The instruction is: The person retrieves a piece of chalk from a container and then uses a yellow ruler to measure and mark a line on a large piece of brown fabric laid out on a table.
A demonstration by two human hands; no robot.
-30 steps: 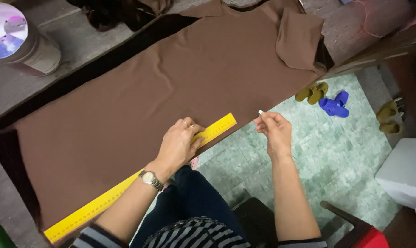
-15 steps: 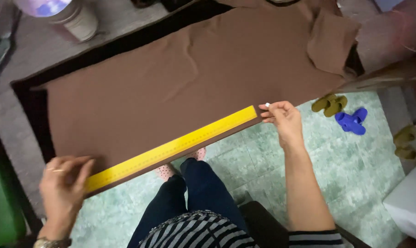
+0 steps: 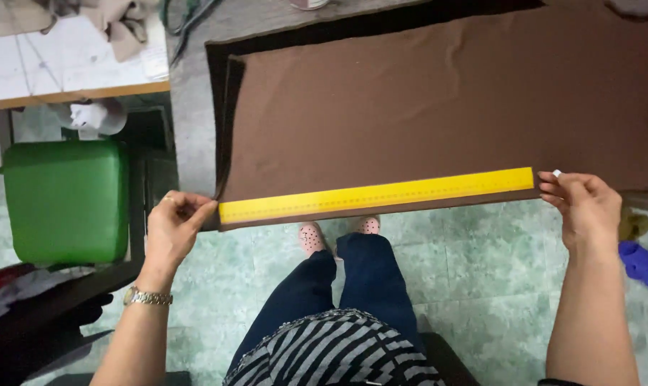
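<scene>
The left hand (image 3: 172, 227) has slid to the yellow ruler (image 3: 378, 194)'s far end, its grip pinching the brown fabric (image 3: 424, 93) edge; the right hand (image 3: 585, 207) pinches the other end, so ruler now spans the hem.

1 ruler (image 3: 378, 194); 1 brown cloth (image 3: 438, 107); 1 green stool (image 3: 66, 200); 2 hands.

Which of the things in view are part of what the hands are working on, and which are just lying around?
In use:
yellow ruler
brown fabric
left hand
right hand
white chalk

Lying about:
green stool
blue sandals
scissors
</scene>
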